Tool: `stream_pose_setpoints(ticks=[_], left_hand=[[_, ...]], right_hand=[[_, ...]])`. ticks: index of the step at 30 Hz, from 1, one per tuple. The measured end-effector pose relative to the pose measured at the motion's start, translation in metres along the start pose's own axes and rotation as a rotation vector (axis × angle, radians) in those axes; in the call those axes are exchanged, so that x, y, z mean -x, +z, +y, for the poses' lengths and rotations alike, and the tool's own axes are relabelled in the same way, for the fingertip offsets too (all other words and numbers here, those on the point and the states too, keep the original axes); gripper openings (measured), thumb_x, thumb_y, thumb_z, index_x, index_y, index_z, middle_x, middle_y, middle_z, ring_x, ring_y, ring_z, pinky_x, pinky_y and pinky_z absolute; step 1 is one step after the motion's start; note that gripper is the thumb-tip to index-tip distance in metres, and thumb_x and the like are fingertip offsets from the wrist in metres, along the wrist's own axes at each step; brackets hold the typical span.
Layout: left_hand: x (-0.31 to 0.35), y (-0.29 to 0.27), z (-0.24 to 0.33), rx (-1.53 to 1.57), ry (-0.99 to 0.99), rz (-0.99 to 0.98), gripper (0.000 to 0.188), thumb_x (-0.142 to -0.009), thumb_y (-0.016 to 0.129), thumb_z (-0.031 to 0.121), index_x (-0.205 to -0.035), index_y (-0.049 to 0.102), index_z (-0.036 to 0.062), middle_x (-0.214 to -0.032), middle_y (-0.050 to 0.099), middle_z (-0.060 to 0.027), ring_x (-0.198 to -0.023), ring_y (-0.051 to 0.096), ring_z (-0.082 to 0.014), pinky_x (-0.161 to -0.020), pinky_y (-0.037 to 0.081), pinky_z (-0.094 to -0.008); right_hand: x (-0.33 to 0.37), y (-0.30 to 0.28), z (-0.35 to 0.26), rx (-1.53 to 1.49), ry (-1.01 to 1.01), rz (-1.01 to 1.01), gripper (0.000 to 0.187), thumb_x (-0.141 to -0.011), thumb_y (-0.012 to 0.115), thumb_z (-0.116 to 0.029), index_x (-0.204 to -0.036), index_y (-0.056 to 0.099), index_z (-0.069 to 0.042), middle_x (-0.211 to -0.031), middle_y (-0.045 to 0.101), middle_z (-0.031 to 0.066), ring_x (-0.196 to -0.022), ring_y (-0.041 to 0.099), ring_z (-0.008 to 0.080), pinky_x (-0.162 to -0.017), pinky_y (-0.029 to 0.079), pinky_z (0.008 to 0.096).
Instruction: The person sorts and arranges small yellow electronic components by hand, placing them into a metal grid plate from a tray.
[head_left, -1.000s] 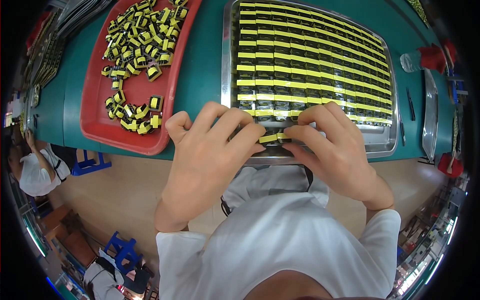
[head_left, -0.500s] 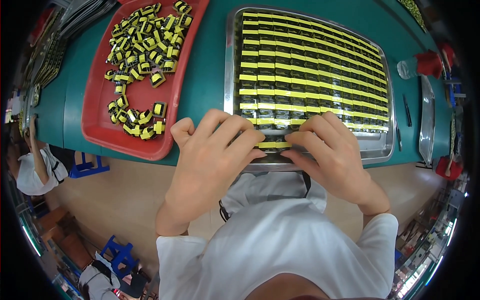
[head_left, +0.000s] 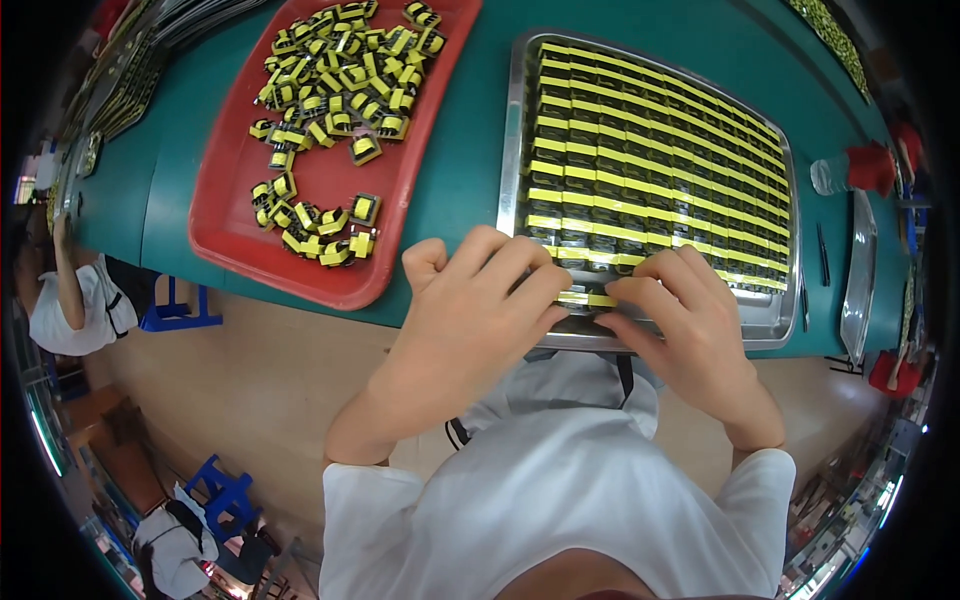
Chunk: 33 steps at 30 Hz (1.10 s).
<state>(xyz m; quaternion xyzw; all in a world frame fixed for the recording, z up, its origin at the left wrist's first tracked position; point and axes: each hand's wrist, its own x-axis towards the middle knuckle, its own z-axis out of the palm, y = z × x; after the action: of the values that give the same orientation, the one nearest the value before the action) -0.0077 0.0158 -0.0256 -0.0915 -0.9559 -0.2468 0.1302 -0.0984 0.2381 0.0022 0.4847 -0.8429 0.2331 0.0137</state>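
Small yellow-taped transformers (head_left: 660, 160) with black bodies stand in tight rows in a shallow metal tray (head_left: 514, 150). At the tray's near edge, a short row of the same transformers (head_left: 585, 299) sits between my hands. My left hand (head_left: 465, 315) pinches the left end of this short row with thumb and fingers. My right hand (head_left: 695, 335) closes on its right end, thumb on the near side and fingertips on the far side. My fingers hide parts of the end pieces.
Left of the metal tray, a red plastic tray (head_left: 225, 205) holds a loose heap of transformers (head_left: 340, 85). On the green table (head_left: 450, 150) to the right lie a dark pen (head_left: 823, 255), a clear bottle (head_left: 828, 176) and another metal tray (head_left: 858, 275). A co-worker (head_left: 85, 305) is at the far left.
The whole view has shifted, so the trays appear farther right and slightly lower. Both hands keep their hold on the short row at the tray's near edge.
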Motion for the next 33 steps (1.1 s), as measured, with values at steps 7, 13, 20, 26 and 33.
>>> stream_pose_setpoints(ticks=[7,13,20,26,33], left_hand=[[0.002,-0.003,-0.005,0.015,0.003,0.003,0.023,-0.084,0.084,0.027,-0.104,0.073,0.0221,-0.106,0.065,0.0091,-0.104,0.060,-0.0143,-0.085,0.027,-0.0434],[0.008,-0.015,-0.003,0.042,-0.024,0.005,0.033,-0.083,0.085,0.033,-0.111,0.073,0.0229,-0.114,0.066,0.0070,-0.110,0.060,-0.0144,-0.090,0.028,-0.0433],[0.030,-0.100,-0.076,-0.316,-0.497,0.481,0.018,-0.092,0.080,0.020,-0.110,0.076,0.0164,-0.106,0.073,0.0020,-0.098,0.066,-0.0161,-0.095,0.035,-0.0376],[0.040,-0.134,-0.155,-0.304,-0.426,0.364,0.016,-0.096,0.076,0.017,-0.108,0.076,0.0061,-0.100,0.076,-0.0101,-0.087,0.072,-0.0280,-0.078,0.055,-0.0408],[0.033,-0.123,-0.165,-0.190,-0.520,0.102,0.020,-0.097,0.076,0.021,-0.101,0.074,0.0009,-0.092,0.076,-0.0164,-0.082,0.074,-0.0325,-0.074,0.057,-0.0423]], right_hand=[[-0.006,0.003,-0.002,0.001,-0.018,-0.004,0.029,-0.075,0.088,-0.012,-0.099,0.071,-0.008,-0.088,0.061,0.0063,-0.079,0.059,0.0274,-0.067,0.048,0.0403],[-0.013,-0.014,-0.008,-0.039,-0.002,-0.037,0.035,-0.075,0.090,-0.014,-0.104,0.073,-0.006,-0.092,0.065,0.0095,-0.085,0.063,0.0300,-0.068,0.049,0.0417],[-0.108,-0.012,-0.021,-0.041,-0.376,-0.084,0.024,-0.084,0.080,-0.003,-0.107,0.073,-0.004,-0.096,0.066,0.0094,-0.085,0.063,0.0312,-0.072,0.051,0.0445],[-0.220,0.075,-0.033,-0.154,-0.572,-0.191,0.024,-0.095,0.072,-0.010,-0.119,0.074,-0.008,-0.108,0.066,0.0107,-0.106,0.069,0.0323,-0.085,0.058,0.0454],[-0.254,0.140,-0.056,0.003,-0.584,-0.156,0.024,-0.091,0.078,-0.020,-0.111,0.076,-0.007,-0.110,0.065,0.0100,-0.105,0.069,0.0303,-0.084,0.061,0.0430]])
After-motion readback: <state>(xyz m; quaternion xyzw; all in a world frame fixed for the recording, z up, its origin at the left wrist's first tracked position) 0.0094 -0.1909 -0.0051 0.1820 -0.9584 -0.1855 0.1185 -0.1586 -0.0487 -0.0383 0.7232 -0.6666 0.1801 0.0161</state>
